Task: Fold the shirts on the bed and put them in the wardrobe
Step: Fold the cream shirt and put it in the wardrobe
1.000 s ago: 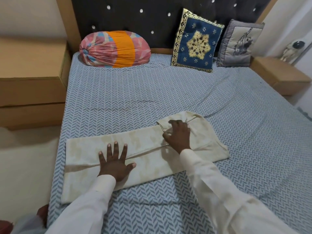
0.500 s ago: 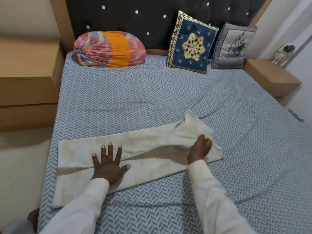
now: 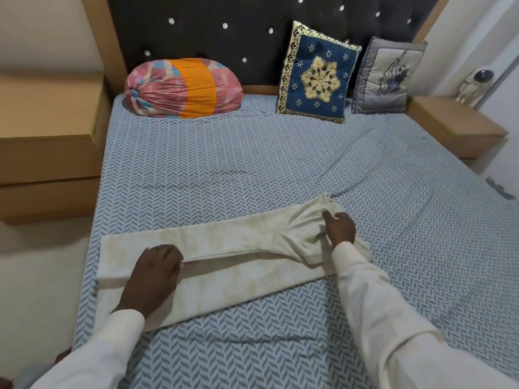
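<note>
Shirt (image 3: pixel 238 237) mid-fold, a long strip at 6 o'clock on the bed (image 3: pixel 252 164).
Left hand (image 3: pixel 156 272), 7 o'clock: fingers curled over the flap edge, gripping it. A second ago it lay flat and spread. The strip runs 8 to 2 o'clock, flap not yet squared. Right hand (image 3: pixel 341 228), 4 o'clock, sits on the bunched collar end; pinching or pressing, can't tell. Half a second ago it was a fist nearer the edge. Risk: uneven pull from the two ends skews the flap and creases the bunch in.
</note>
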